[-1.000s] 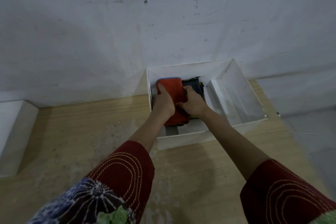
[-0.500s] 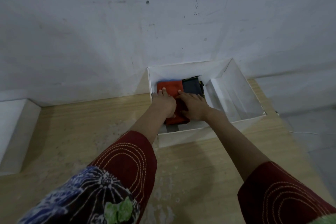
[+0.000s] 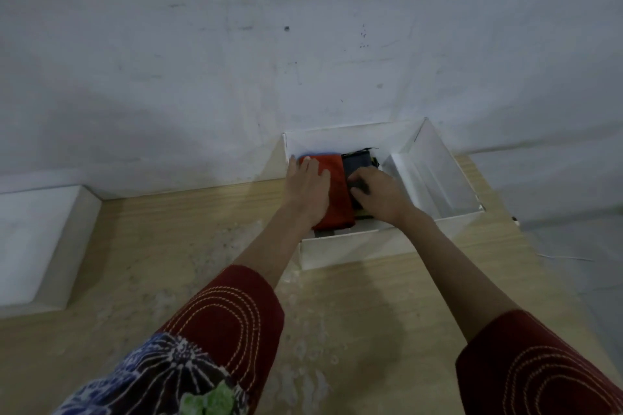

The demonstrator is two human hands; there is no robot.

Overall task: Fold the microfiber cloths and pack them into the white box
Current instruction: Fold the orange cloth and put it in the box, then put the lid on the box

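Observation:
The white box (image 3: 357,251) stands on the wooden table against the wall. In its left half lies a folded red cloth (image 3: 337,205) with a blue edge showing beneath it at the far end. Beside it on the right sits a folded dark grey cloth (image 3: 357,162) on a dark stack. My left hand (image 3: 308,192) lies flat, fingers spread, on the red cloth. My right hand (image 3: 379,194) has its fingers curled on the near part of the dark grey cloth, and I cannot tell if it grips it.
The box's right half (image 3: 435,178) holds only a white sloped insert. A white block (image 3: 37,246) sits at the table's left edge. The white wall rises directly behind the box. A thin white cable (image 3: 566,258) lies off the table's right side.
The red cloth, held raised a second ago, now lies flat in the box. My left hand spread out on it, and my right hand shifted right onto the dark grey cloth.

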